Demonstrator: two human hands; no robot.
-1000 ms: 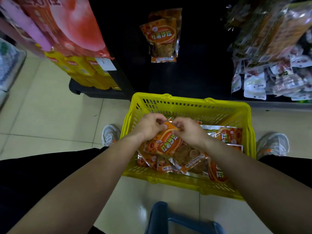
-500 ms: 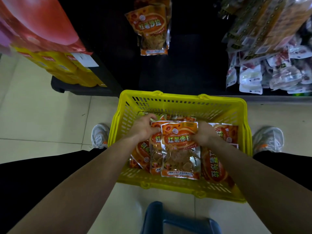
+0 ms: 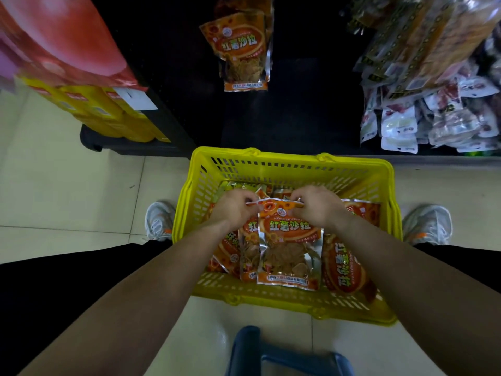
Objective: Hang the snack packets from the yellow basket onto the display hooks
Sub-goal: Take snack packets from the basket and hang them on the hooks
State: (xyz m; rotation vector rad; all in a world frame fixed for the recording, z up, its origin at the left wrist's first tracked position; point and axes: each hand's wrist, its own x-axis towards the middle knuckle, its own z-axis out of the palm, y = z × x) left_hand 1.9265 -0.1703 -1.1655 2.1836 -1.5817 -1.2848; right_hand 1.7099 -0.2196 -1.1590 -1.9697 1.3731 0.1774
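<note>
Both hands — left hand point(image 3: 235, 210), right hand point(image 3: 318, 206) — pinch the top edge of an orange packet point(image 3: 288, 251) reading "红薯沙拉" over the yellow basket point(image 3: 292, 165) on pale floor tiles point(image 3: 67, 191).

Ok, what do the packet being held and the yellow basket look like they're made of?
The packet looks like glossy foil-backed plastic film: shiny silver edges, creases, a clear window showing the snacks. The basket seems moulded rigid plastic, yellow with a slight sheen: slotted walls, thick rolled rim.

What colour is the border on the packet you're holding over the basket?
Silver foil, framing the orange front of the held packet; the head view shows it.
</note>
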